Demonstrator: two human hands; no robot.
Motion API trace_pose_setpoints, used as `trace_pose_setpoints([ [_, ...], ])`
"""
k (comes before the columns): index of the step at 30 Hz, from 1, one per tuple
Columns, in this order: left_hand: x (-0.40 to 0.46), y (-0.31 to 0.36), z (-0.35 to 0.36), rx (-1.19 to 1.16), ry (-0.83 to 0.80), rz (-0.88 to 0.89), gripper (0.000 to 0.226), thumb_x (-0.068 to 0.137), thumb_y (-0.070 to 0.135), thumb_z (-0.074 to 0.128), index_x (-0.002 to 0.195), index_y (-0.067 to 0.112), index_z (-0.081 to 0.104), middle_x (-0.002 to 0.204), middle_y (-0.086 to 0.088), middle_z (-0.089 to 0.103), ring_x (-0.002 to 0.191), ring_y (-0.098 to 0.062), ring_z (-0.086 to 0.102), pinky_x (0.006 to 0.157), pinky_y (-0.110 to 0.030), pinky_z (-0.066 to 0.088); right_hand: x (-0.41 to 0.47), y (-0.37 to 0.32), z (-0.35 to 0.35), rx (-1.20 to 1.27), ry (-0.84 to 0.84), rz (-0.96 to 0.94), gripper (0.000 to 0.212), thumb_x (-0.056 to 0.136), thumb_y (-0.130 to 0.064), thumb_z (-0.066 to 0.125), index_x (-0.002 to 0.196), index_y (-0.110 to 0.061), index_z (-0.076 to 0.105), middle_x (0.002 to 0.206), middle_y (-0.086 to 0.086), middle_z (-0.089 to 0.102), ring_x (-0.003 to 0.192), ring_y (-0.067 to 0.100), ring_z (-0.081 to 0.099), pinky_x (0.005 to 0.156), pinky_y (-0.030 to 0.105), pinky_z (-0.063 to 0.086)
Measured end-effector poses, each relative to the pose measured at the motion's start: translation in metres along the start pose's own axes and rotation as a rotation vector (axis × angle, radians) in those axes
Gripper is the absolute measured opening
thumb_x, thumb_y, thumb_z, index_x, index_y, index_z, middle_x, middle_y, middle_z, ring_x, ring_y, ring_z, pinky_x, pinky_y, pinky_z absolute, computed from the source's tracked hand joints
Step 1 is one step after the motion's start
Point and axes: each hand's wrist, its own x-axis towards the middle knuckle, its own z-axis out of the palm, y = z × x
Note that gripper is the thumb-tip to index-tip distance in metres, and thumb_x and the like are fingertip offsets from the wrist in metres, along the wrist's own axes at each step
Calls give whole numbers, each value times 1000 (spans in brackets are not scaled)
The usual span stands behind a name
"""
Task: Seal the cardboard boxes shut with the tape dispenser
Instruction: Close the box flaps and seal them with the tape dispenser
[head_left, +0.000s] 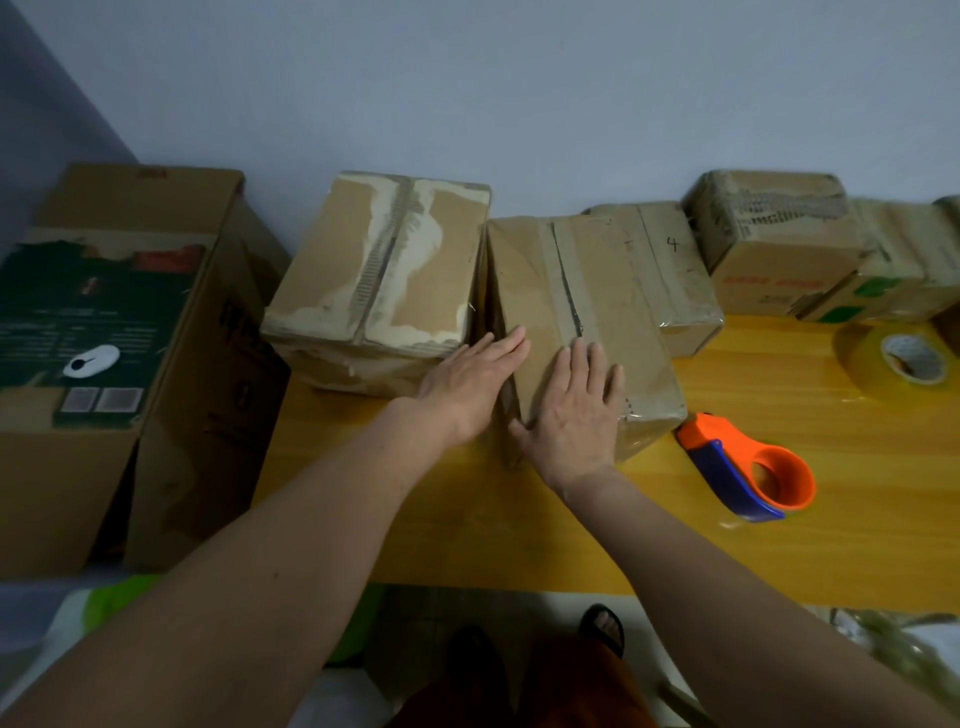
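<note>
I see both of my hands lying flat on the brown cardboard box with tape down its middle (576, 322), in the middle of the yellow wooden desk (857, 545). My left hand (470, 382) has straight fingers and presses on the box's left edge. My right hand (576, 415) is spread wide on the near top of the box, and its fingertips reach the taped seam. Neither hand holds anything.

The orange and blue tape dispenser (750, 467) lies on the desk just to the right of the box, near its near corner. A roll of clear tape (893, 361) sits farther right. A worn box with torn paper on top (379, 275) stands just beside my box on the left. More small boxes line the far wall.
</note>
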Motion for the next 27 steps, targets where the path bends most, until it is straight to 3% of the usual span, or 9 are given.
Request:
trace_pose_setpoints([
  [4, -2, -1, 3, -82, -35, -33, 91, 86, -8, 52, 153, 32, 6, 157, 24, -10, 146, -12, 12, 115, -34, 25, -5, 32, -15, 276, 101, -127, 104, 79, -83, 24, 152, -9, 12, 160, 13, 4, 148, 27, -3, 118, 42, -4],
  [7, -3, 5, 5, -295, 44, -122, 75, 91, 3, 43, 152, 37, 15, 154, 32, -1, 139, -11, 33, 94, -28, 48, 11, 76, -29, 496, 244, 195, 74, 92, -53, 45, 145, -4, 30, 153, 20, 28, 143, 33, 22, 119, 43, 17],
  [9, -2, 18, 11, -438, 142, -175, 64, 95, 13, 43, 152, 33, 20, 156, 29, 4, 139, -12, 32, 95, -22, 41, 19, 94, -35, 685, 52, 387, 53, 96, -37, 49, 131, 2, 43, 136, 25, 48, 127, 38, 43, 101, 41, 35],
  [12, -2, 34, 24, -388, 193, -320, 65, 99, 38, 42, 155, 23, 11, 159, 22, -8, 138, -20, 35, 89, -26, 39, 7, 88, -33, 573, -107, 310, 35, 100, -35, 42, 95, -3, 54, 109, 26, 63, 102, 41, 57, 73, 39, 38],
  [14, -8, 32, 30, -203, 160, -431, 75, 96, 58, 33, 155, 23, 3, 158, 17, -17, 140, -31, 28, 99, -39, 39, -9, 78, -37, 589, -198, 208, 32, 100, -34, 44, 81, -9, 52, 92, 20, 67, 85, 37, 64, 68, 39, 46],
  [18, -33, 8, 39, -19, 216, -455, 81, 83, 76, 9, 151, 36, -8, 161, 0, -12, 144, -34, 14, 112, -50, 23, -21, 72, -51, 815, -629, 69, 33, 94, -34, 56, 78, -7, 63, 70, 8, 69, 63, 23, 66, 61, 35, 55],
  [21, -45, -1, 47, 118, 214, -376, 86, 76, 79, 0, 149, 36, -15, 161, -4, -10, 143, -31, 16, 112, -47, 24, -7, 68, -62, 581, -352, 67, 41, 92, -45, 56, 77, -8, 64, 80, 9, 70, 77, 29, 67, 66, 35, 51],
  [24, -54, -4, 51, 131, 177, -351, 93, 67, 84, -5, 146, 37, -21, 160, -7, -7, 143, -32, 17, 112, -47, 25, 7, 69, -66, 309, -21, 96, 38, 93, -45, 52, 108, -10, 56, 111, 12, 59, 105, 34, 56, 78, 38, 44],
  [27, -66, -7, 54, 139, 171, -346, 97, 62, 87, -10, 145, 38, -23, 158, -12, 3, 141, -33, 20, 110, -47, 26, 20, 76, -63, 172, 94, 74, 52, 91, -45, 53, 126, -7, 45, 126, 17, 44, 116, 33, 42, 93, 40, 40],
])
